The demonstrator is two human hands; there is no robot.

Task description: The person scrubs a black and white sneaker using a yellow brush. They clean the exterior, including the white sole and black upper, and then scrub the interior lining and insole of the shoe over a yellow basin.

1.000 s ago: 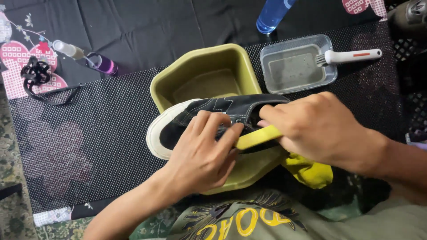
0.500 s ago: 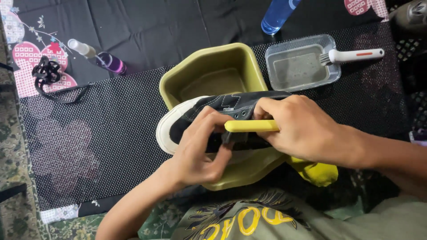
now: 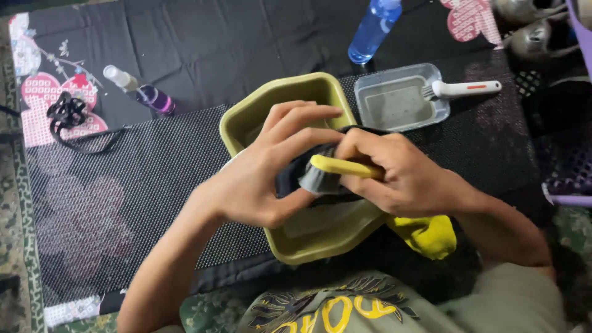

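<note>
A black shoe with a white sole [image 3: 290,176] is held over an olive-green basin [image 3: 311,237]. My left hand [image 3: 262,172] grips the shoe from the left, its fingers spread over the top and hiding most of it. My right hand [image 3: 391,176] is closed around a yellow-handled brush [image 3: 333,169], whose grey bristles press against the shoe. A yellow cloth [image 3: 425,234] lies under my right wrist beside the basin.
A clear tray of water [image 3: 398,102] holds a white-handled brush [image 3: 462,89] at the back right. A blue bottle [image 3: 373,31] stands behind it. A small purple spray bottle [image 3: 142,89] and a black cord [image 3: 68,114] lie at the left on the black mesh mat [image 3: 123,185].
My left hand has shifted over the shoe and now covers most of it, fingers spread. The shoe has turned in my grip. The brush has moved left, onto the shoe's near end.
</note>
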